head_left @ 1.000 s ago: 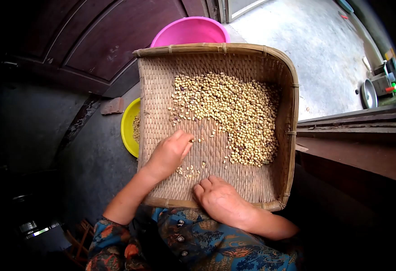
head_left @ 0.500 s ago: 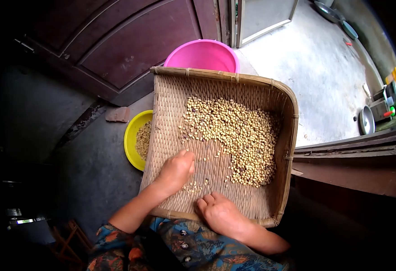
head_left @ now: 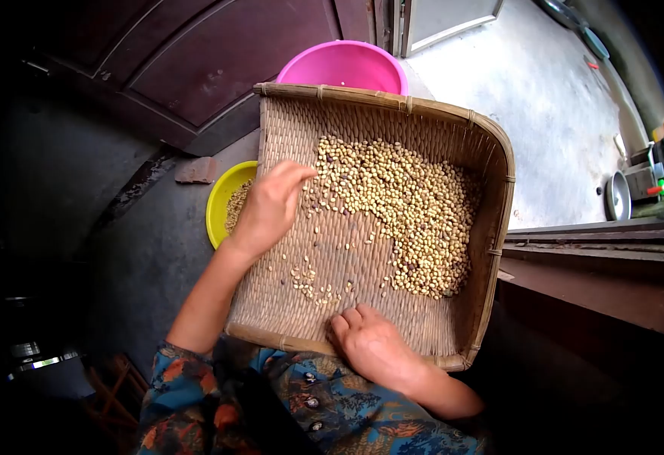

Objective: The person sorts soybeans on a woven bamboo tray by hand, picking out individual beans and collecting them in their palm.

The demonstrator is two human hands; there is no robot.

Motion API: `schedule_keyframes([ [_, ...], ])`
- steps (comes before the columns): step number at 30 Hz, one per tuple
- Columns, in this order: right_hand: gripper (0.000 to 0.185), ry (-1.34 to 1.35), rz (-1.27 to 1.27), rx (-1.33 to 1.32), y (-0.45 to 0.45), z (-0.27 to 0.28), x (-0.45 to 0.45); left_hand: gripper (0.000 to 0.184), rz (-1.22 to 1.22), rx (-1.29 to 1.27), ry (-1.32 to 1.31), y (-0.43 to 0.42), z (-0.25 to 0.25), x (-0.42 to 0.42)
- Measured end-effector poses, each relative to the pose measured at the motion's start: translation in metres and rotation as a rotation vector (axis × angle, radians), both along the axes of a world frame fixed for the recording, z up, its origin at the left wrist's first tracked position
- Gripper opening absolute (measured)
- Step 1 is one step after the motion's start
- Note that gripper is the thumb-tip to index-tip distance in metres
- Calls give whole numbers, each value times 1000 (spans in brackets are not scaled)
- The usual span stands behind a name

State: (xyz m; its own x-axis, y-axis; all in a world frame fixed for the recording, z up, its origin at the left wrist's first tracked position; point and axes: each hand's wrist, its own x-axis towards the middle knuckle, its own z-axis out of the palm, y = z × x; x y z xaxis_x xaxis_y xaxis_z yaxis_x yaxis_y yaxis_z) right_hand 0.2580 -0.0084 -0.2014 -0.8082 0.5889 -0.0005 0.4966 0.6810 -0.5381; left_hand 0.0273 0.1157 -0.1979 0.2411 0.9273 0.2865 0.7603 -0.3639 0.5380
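Note:
A woven winnowing basket (head_left: 286, 250) with a bamboo rim lies tilted in front of me. Pale beans (head_left: 400, 205), mixed with a few dark ones, are spread over its far and right parts. A small scatter of loose beans (head_left: 305, 282) lies apart on the near left. My left hand (head_left: 267, 208) is above the basket's left side, fingers pinched together at the left edge of the main spread; whatever is between the fingertips is hidden. Across the near rim rests my right hand (head_left: 374, 343), its fingers curled in on the weave, their contents out of sight.
Behind the basket stands a pink basin (head_left: 347, 64). A yellow basin (head_left: 217, 205) holding small pale bits is at the left, beside a brick (head_left: 195, 170). A dark red door (head_left: 218, 76) is at the back left; a wooden sill (head_left: 590, 284) lies right.
My left hand has moved forward and up from the basket's middle to the spread's left edge. The loose near-left beans show more fully. My right hand stays at the near rim.

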Motion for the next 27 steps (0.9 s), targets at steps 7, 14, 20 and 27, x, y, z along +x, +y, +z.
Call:
schedule_keyframes([
  [7, 18, 18, 3, -23, 2, -3, 2, 14, 81, -270, -66, -56, -29, 12],
  [14, 16, 12, -17, -27, 3, 0, 0, 5, 67, -267, 99, -52, -34, 6],
  [20, 15, -4, 10, 36, 2, -2, 2, 5, 61, -18, 2, 16, 22, -1],
  [27, 12, 35, -27, -3, 1, -3, 0, 44, 14, 120, 161, 23, -12, -6],
])
